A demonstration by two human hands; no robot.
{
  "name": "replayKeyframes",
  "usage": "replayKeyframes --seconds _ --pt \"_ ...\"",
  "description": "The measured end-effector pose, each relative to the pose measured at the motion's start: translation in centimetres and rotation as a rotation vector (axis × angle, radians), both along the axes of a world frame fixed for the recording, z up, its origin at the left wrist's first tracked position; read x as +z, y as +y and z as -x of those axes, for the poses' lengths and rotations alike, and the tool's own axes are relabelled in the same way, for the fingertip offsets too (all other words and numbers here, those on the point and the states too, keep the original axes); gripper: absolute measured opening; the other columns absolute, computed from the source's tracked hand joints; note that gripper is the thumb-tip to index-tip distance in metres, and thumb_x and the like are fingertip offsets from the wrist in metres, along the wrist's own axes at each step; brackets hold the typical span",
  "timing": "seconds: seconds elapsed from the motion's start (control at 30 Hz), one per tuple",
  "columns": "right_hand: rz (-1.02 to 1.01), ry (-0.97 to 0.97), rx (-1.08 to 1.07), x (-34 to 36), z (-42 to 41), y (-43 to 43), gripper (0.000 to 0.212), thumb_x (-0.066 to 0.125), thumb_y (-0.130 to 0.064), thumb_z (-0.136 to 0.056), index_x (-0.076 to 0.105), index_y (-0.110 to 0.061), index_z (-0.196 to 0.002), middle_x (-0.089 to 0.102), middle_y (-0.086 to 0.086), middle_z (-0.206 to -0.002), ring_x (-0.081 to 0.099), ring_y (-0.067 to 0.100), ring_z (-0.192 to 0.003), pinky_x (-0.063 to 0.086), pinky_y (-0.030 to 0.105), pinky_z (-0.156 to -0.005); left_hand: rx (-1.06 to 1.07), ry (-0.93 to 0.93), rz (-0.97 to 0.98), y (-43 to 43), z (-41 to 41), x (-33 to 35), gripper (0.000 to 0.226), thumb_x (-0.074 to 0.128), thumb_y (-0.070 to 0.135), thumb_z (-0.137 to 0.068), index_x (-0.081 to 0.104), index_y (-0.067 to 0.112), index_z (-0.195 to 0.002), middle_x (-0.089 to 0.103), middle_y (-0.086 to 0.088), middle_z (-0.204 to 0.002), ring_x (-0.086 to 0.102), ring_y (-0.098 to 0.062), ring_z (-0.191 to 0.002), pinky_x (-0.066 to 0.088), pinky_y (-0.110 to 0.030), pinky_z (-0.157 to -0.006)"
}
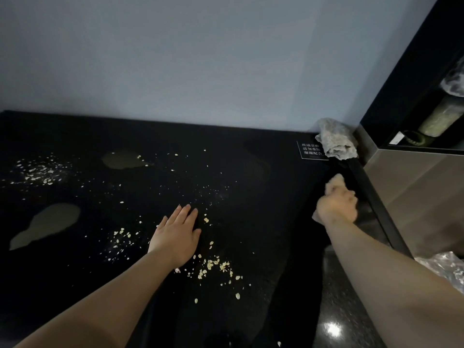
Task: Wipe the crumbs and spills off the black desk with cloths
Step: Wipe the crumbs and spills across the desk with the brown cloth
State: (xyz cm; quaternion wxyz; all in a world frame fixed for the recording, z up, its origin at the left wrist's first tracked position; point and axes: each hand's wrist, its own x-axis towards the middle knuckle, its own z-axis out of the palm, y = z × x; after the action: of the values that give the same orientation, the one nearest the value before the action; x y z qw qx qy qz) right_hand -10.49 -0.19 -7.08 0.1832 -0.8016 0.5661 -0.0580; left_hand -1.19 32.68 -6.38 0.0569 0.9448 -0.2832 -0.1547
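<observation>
The right hand (pixel 336 205) is closed into a fist round a pale cloth (pixel 333 182), which bunches out beyond the knuckles and shows a corner below the wrist. It sits at the right edge of the black surface (pixel 263 209). The left hand (pixel 177 234) lies flat near the middle of the surface, palm down with fingers straight, and holds nothing.

Oat-like crumbs (pixel 213 266) lie just past its fingertips and along its near side, with a finer scatter towards the far left. Two dull puddles sit left of that hand, one (pixel 47 224) near the left edge and another (pixel 123 160) further back. A second, grey cloth (pixel 336 143) is crumpled in the far right corner, overlapping a small printed label (pixel 310 150).

The pale cloth looks soft, light and limp, so it will likely fold under pressure. A bunched grip with a flat pad under the fingers should suit sweeping. The crumbs seem dry and loose (a fast stroke would probably send them skittering ahead), so they are best gathered before the wet patches, which could turn them to paste. The grey cloth could be taken by its upper folds.
</observation>
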Motion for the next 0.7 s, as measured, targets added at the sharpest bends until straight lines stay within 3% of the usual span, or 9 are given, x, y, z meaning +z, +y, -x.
replayKeyframes --seconds 0.13,0.23,0.3,0.37,0.43,0.5,0.53,0.63,0.7 --pt "0.143 -0.194 0.619 -1.1 -3.0 7.6 0.055 0.043 -0.013 -0.082 0.048 -0.022 -0.136 0.049 0.009 -0.137 0.046 0.028 -0.125 0.039 0.034 -0.1 0.003 -0.024 0.023 0.3 -0.5 -0.1 0.052 0.023 0.037 -0.101 0.009 0.026 -0.149 0.001 0.008 -0.158 -0.003 -0.01 -0.144 0.009 -0.032 -0.118" --pt "0.163 -0.215 1.118 -1.4 -2.5 14.1 0.049 0.039 -0.015 -0.086 0.052 -0.018 -0.133 0.046 0.001 -0.143 0.039 0.021 -0.134 0.029 0.033 -0.11 0.008 -0.045 0.055 0.4 -0.9 0.0 0.048 0.023 0.036 -0.101 0.016 0.03 -0.148 0.009 0.011 -0.157 0.007 -0.009 -0.144 0.015 -0.032 -0.115" --pt "0.224 -0.22 1.096 -1.7 -2.0 12.8 0.052 0.034 -0.013 -0.085 0.051 -0.021 -0.134 0.047 0.002 -0.142 0.045 0.021 -0.129 0.036 0.035 -0.106 0.001 -0.069 0.075 0.6 -1.2 0.0 0.046 0.025 0.035 -0.101 0.022 0.032 -0.146 0.016 0.012 -0.155 0.015 -0.009 -0.142 0.016 -0.032 -0.114" --pt "0.337 -0.195 0.814 -1.8 -1.0 9.4 0.063 0.027 -0.017 -0.077 0.047 -0.032 -0.136 0.052 -0.002 -0.136 0.053 0.021 -0.119 0.046 0.036 -0.095 -0.02 -0.103 0.072 0.7 -1.4 0.0 0.045 0.026 0.035 -0.1 0.024 0.033 -0.145 0.02 0.013 -0.153 0.019 -0.009 -0.14 0.015 -0.032 -0.115" --pt "0.284 -0.107 0.412 -1.1 -0.1 6.3 0.058 0.036 -0.015 -0.084 0.04 -0.027 -0.14 0.047 0.002 -0.139 0.046 0.024 -0.123 0.044 0.041 -0.093 -0.053 -0.118 0.063 0.9 -1.8 -0.1 0.045 0.027 0.034 -0.1 0.024 0.032 -0.145 0.022 0.013 -0.151 0.018 -0.01 -0.14 0.012 -0.033 -0.117" --pt "0.139 0.001 0.204 -0.4 -0.4 6.4 0.056 0.044 -0.018 -0.089 0.032 -0.015 -0.144 0.033 0.009 -0.149 0.031 0.027 -0.135 0.037 0.044 -0.099 -0.091 -0.111 0.053 1.1 -2.7 -0.1 0.046 0.028 0.033 -0.1 0.022 0.031 -0.146 0.02 0.01 -0.152 0.009 -0.012 -0.143 0.007 -0.035 -0.118" --pt "0.164 0.011 0.23 -0.3 -1.0 7.7 0.058 0.046 -0.019 -0.089 0.03 -0.015 -0.145 0.032 0.01 -0.15 0.027 0.027 -0.137 0.037 0.043 -0.099 -0.097 -0.108 0.042 1.2 -3.4 0.0 0.048 0.028 0.034 -0.1 0.019 0.029 -0.147 0.014 0.008 -0.155 0.002 -0.014 -0.144 0.005 -0.037 -0.118" --pt "0.217 -0.082 0.592 -1.1 -3.6 13.8 0.063 0.048 -0.019 -0.086 0.029 -0.026 -0.146 0.031 0.001 -0.151 0.025 0.023 -0.14 0.037 0.038 -0.104 -0.045 -0.074 -0.046 1.9 -6.1 0.3 0.058 0.026 0.04 -0.1 0.001 0.022 -0.149 -0.007 0.001 -0.158 -0.012 -0.019 -0.144 0.001 -0.04 -0.117" --pt "0.162 -0.092 0.835 -0.9 -4.8 18.7 0.058 0.042 -0.022 -0.093 0.024 -0.031 -0.147 0.019 -0.011 -0.155 0.014 0.015 -0.144 0.024 0.035 -0.113 -0.065 -0.03 -0.116 2.7 -7.8 0.4 0.061 0.025 0.042 -0.099 -0.003 0.02 -0.149 -0.01 -0.002 -0.158 -0.011 -0.02 -0.144 0.003 -0.042 -0.118"
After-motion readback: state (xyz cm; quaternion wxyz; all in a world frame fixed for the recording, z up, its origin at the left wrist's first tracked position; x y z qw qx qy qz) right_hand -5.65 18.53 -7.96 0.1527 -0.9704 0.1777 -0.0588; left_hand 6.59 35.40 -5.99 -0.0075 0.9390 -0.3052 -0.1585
